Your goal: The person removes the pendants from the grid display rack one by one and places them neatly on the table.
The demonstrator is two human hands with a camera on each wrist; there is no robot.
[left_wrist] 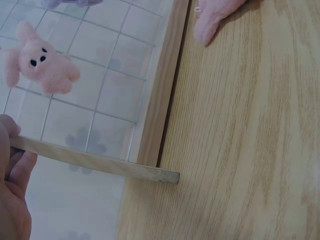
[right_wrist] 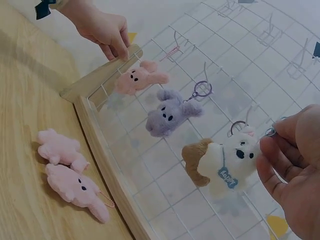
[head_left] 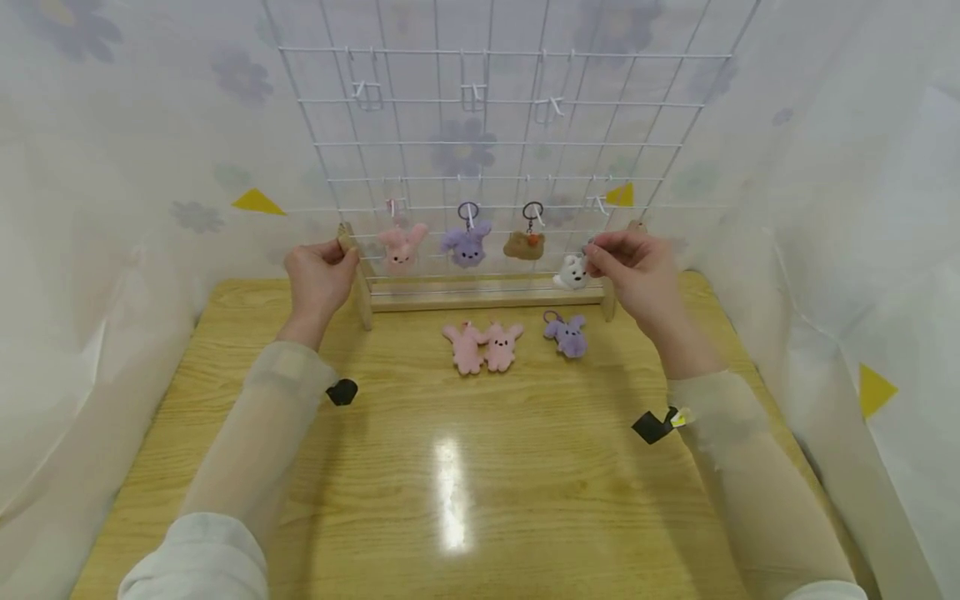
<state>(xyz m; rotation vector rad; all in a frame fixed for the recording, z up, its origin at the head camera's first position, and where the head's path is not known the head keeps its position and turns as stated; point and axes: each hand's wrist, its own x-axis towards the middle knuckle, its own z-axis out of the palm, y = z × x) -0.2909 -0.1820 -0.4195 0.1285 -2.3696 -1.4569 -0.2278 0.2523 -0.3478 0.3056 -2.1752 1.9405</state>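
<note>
My left hand [head_left: 321, 279] grips the wooden side post [left_wrist: 105, 163] of a white wire grid rack [head_left: 491, 143]. On the right, my right hand [head_left: 639, 271] pinches a white plush dog keychain [right_wrist: 235, 167] by the metal ring at its top. The dog hangs in front of the grid, below a bare white hook [head_left: 597, 202], with a blue bone-shaped tag on its chest. Three plush keychains hang on the same row: a pink bunny [head_left: 402, 247], a purple bunny [head_left: 467, 244] and a brown bear [head_left: 523, 245], which the dog partly hides in the right wrist view.
Two pink plush keychains [head_left: 500, 347] lie side by side on the wooden table [head_left: 375, 483], in front of the rack. A purple plush keychain [head_left: 570, 336] lies to their right. Three bare hooks [head_left: 474, 93] sit higher on the grid. A flower-patterned curtain [head_left: 243, 75] hangs behind.
</note>
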